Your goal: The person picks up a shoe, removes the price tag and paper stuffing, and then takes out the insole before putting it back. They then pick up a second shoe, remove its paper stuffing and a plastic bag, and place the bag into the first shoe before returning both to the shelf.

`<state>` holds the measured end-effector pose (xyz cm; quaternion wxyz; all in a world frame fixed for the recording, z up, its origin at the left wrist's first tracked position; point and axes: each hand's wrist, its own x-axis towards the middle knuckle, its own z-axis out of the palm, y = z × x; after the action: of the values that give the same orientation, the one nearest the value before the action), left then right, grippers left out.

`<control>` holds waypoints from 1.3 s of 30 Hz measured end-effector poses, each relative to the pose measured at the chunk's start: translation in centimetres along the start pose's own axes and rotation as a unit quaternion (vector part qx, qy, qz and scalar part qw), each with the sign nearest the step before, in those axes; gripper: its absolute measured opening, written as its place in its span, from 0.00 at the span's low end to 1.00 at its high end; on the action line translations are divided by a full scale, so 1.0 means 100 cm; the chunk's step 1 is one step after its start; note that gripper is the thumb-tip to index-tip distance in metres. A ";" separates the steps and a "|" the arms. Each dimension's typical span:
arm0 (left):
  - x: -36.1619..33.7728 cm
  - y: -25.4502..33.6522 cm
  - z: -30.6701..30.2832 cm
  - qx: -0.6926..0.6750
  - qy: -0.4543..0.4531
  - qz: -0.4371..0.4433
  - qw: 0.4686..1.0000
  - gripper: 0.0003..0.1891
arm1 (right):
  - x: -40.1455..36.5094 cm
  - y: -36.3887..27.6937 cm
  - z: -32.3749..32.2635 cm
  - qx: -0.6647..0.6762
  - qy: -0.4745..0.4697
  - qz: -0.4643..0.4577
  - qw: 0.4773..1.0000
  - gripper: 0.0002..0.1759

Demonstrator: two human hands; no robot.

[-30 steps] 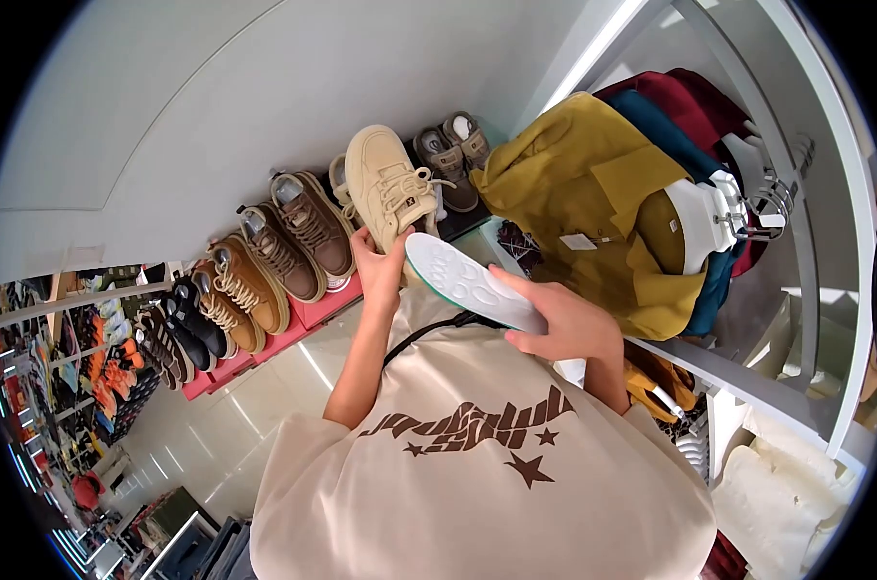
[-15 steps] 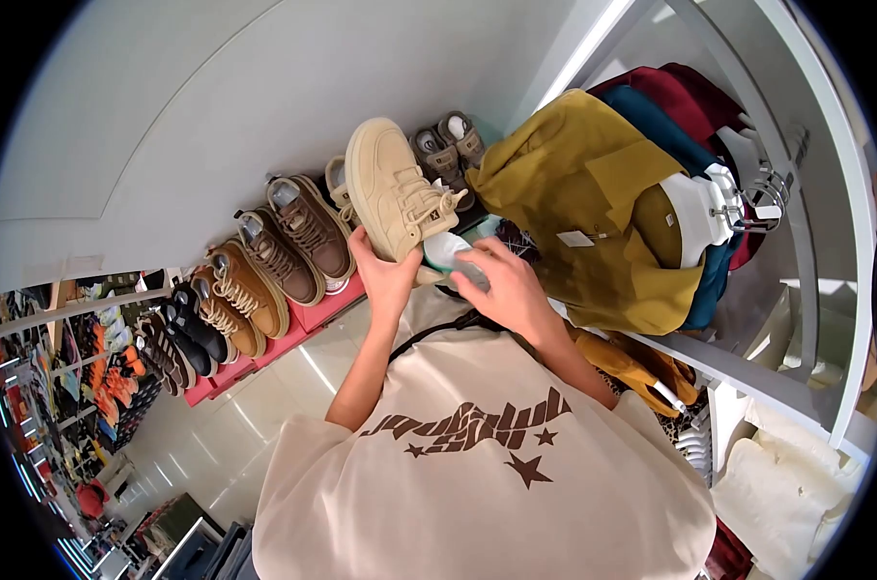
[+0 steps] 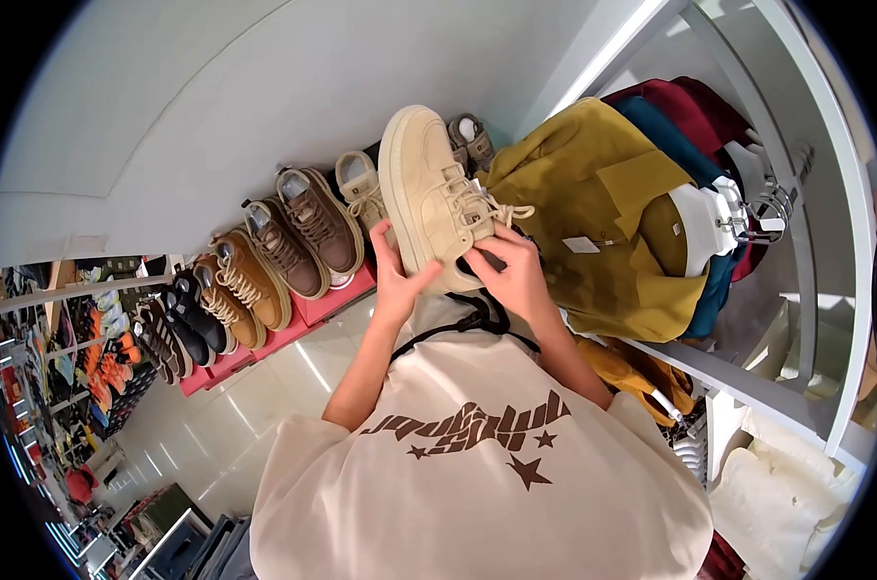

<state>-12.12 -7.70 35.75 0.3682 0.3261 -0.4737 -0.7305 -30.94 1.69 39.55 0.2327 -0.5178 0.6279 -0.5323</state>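
Observation:
A beige lace-up sneaker (image 3: 424, 188) is held up in front of my chest, toe pointing up and away, its sole edge turned left. My left hand (image 3: 400, 282) grips it low on the sole side, thumb on the upper and fingers by the sole. My right hand (image 3: 516, 275) is closed at the shoe's collar near the laces, its fingertips pressed on the edge. The inside of the shoe is hidden from me. Just behind it stands a matching beige shoe (image 3: 358, 184), partly covered by the held one.
Brown shoes (image 3: 317, 222), tan shoes (image 3: 250, 280) and black shoes (image 3: 192, 309) line red boxes (image 3: 337, 300) along the wall. To the right, a mustard shirt (image 3: 593, 222) hangs on a white rack (image 3: 849, 290). Colourful shelves (image 3: 90, 358) stand far left.
The sneaker has moved right and turned slightly. My right hand has gone from the white and green stuffing at the opening to the collar's edge; the stuffing no longer shows.

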 end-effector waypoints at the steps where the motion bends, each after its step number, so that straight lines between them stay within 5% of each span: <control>1: 0.002 0.002 0.002 -0.115 0.004 -0.022 0.993 0.46 | 0.001 -0.005 -0.007 -0.001 -0.002 0.000 1.000 0.15; 3: 0.007 -0.006 0.003 -0.121 0.043 -0.032 0.991 0.45 | 0.005 -0.016 -0.020 -0.011 -0.085 0.014 0.996 0.22; 6: 0.008 -0.005 0.000 -0.134 0.098 -0.041 0.985 0.43 | 0.003 -0.029 -0.031 -0.024 0.008 -0.060 0.998 0.33; 7: 0.008 -0.004 0.000 -0.143 0.115 -0.043 0.982 0.43 | 0.000 -0.025 -0.041 -0.044 -0.027 -0.051 0.997 0.43; 8: 0.009 -0.004 -0.002 -0.146 0.117 -0.041 0.982 0.43 | -0.004 -0.025 -0.048 -0.045 -0.029 -0.053 0.997 0.43; 10: 0.007 -0.007 -0.007 -0.117 0.107 -0.011 0.987 0.46 | -0.013 -0.044 -0.057 0.033 -0.116 0.103 0.987 0.47; 11: 0.007 -0.009 -0.008 -0.118 0.109 -0.012 0.987 0.46 | -0.015 -0.060 -0.064 -0.090 -0.164 0.123 0.975 0.40; 12: 0.007 -0.010 -0.009 -0.113 0.105 -0.008 0.988 0.47 | -0.018 -0.057 -0.063 -0.090 -0.165 0.124 0.974 0.40; 15: 0.009 -0.008 -0.004 -0.081 0.092 0.000 0.992 0.49 | -0.019 -0.051 -0.059 -0.099 -0.195 0.118 0.969 0.18; 22: 0.008 0.008 0.004 0.099 0.001 0.062 0.993 0.51 | 0.001 -0.026 -0.016 -0.045 -0.126 0.064 0.989 0.10; 25: 0.009 0.008 0.005 0.034 0.033 0.024 0.999 0.51 | 0.000 -0.012 -0.001 -0.015 -0.021 0.067 0.997 0.09; 32: 0.000 -0.005 0.004 0.035 0.077 0.014 0.996 0.49 | 0.002 -0.019 -0.013 -0.002 -0.067 0.147 0.987 0.14; 34: -0.003 -0.004 0.003 0.008 0.087 0.007 0.996 0.48 | 0.006 -0.030 -0.031 -0.181 0.026 -0.087 0.979 0.13; 36: -0.003 -0.001 0.002 0.013 0.090 0.012 0.996 0.48 | 0.003 -0.036 -0.047 -0.253 0.012 -0.106 0.961 0.14; 38: -0.005 0.000 -0.001 0.019 0.088 0.015 0.996 0.48 | -0.006 -0.029 -0.051 -0.175 -0.268 0.112 0.941 0.13; 39: -0.003 0.002 -0.002 0.033 0.075 0.005 0.997 0.48 | -0.006 -0.023 -0.049 -0.155 -0.277 0.064 0.946 0.12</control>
<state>-11.77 -7.57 35.87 0.3957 0.3892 -0.4704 -0.6860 -33.94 4.59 43.06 0.3480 -0.6334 0.6454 -0.2475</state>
